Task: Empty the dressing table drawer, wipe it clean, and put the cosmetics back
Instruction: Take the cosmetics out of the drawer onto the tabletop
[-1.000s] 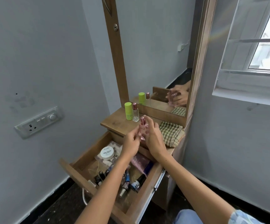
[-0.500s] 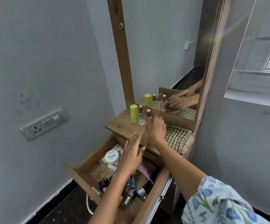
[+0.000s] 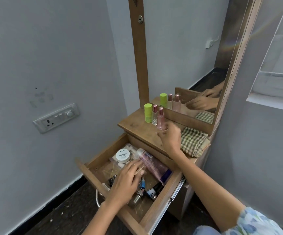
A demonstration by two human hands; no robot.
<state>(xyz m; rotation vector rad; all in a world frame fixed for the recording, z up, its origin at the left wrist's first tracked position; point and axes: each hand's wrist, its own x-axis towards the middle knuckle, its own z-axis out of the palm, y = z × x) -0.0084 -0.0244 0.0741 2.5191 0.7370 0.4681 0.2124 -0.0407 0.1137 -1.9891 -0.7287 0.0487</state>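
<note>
- The left hand (image 3: 128, 182) lies palm down in the open drawer (image 3: 156, 212), fingers spread loosely over the small bottles near its front; it grips nothing that I can see.
- The right hand (image 3: 170, 138) hovers over the table (image 3: 134, 123), fingers loose and empty, just beside the pink bottle (image 3: 160, 118).
- Emptying looks barely begun: three bottles stand by the table's back edge, namely the pink one, a clear bottle (image 3: 154, 115) and a green stick (image 3: 148, 113).
- Left inside: a white nail polish jar (image 3: 123, 155) at the back left, a long purple tube (image 3: 152, 165) along the right side, and nail varnish bottles (image 3: 150, 192) at the front.
- Wiping and refilling are not yet done; a folded checked cloth (image 3: 194, 143) waits at the table's right edge.
</note>
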